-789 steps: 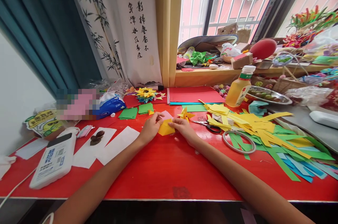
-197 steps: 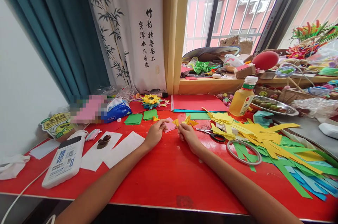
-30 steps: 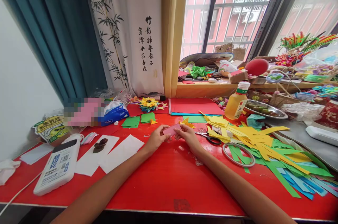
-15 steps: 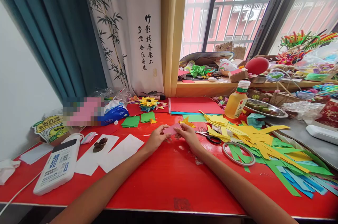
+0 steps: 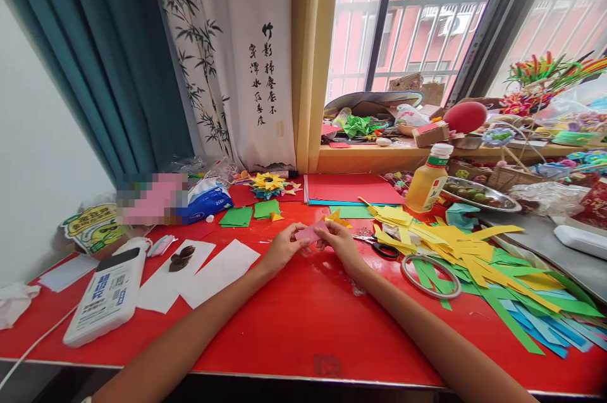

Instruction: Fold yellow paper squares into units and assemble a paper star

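Observation:
A small pink piece of paper is held just above the red table between both hands. My left hand pinches its left end, and my right hand pinches the right end with thumb and fingers. Behind the right hand lie yellow folded paper pieces. Scissors with black handles rest to the right of that hand. Beyond the left hand are green paper squares and a star-shaped stack of folded yellow and blue paper.
Yellow, green and blue paper strips spread over the right side, with a roll of tape on them. A juice bottle stands behind. At left lie white sheets and a white box-shaped container. Red sheets lie at the back.
The view has shifted very slightly. Both hands still hold the pink paper in nearly the same position.

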`<move>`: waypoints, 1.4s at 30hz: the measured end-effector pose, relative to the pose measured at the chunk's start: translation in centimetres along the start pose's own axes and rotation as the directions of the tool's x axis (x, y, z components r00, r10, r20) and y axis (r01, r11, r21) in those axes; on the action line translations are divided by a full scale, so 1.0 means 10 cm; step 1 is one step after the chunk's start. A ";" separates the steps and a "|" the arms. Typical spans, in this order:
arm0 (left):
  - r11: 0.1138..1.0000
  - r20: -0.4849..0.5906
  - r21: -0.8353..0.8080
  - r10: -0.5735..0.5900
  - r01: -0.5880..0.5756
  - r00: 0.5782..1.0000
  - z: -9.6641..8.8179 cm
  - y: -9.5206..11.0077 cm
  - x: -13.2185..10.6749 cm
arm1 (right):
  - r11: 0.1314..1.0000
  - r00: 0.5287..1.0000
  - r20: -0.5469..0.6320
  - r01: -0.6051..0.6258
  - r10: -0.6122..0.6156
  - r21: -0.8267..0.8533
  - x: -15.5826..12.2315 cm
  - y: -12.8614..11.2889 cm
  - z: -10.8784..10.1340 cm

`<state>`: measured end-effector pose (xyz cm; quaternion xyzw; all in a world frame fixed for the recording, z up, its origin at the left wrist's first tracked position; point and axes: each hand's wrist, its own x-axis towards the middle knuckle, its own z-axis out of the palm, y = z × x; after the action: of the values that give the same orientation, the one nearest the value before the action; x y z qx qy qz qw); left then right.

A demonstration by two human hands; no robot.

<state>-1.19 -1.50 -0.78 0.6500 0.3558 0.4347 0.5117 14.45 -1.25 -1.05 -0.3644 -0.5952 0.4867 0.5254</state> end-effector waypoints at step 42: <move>0.998 -0.142 0.028 0.052 -0.049 0.989 -0.05 0.04 -0.01 | 0.980 0.983 0.055 -0.181 0.176 0.084 -0.01 0.02 0.04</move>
<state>-1.70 -1.46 -0.34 0.6323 0.3803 0.4884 0.4658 14.05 -1.37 -1.28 -0.3812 -0.5503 0.5663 0.4809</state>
